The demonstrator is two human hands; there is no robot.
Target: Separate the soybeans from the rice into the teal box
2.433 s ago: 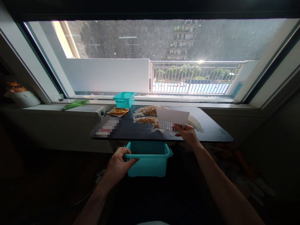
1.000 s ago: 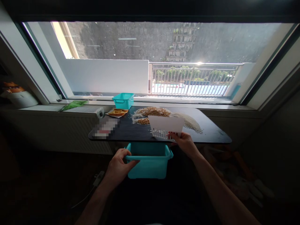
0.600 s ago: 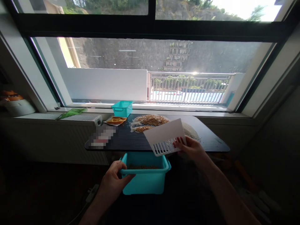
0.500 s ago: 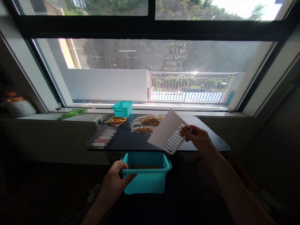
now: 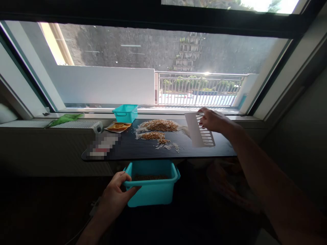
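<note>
My left hand [image 5: 114, 194] grips the near left rim of a turquoise plastic bin [image 5: 152, 195], thumb outside and fingers over the edge. Dark grains lie inside the bin, in shadow. A flat white slotted plastic sheet [image 5: 193, 131] is in my right hand [image 5: 214, 121], with my fingers closed around its slotted side. It stands tilted at the right part of the black tabletop [image 5: 127, 149]; whether its lower edge touches the surface I cannot tell. Left of it spread heaps of tan beans [image 5: 160, 125] and small white grains [image 5: 168, 146].
At the table's back left is a smaller turquoise basket [image 5: 125, 114], beside a packet with an orange-brown picture [image 5: 119, 127]. A blurred-out item [image 5: 103, 146] lies near the left corner. Green cloth [image 5: 65, 119] rests on the radiator [image 5: 88, 125]. A window stands behind.
My right hand has carried the slotted sheet right and back, turning it more upright and uncovering the grain heaps. My left hand keeps its hold on the bin. The view has tipped downward.
</note>
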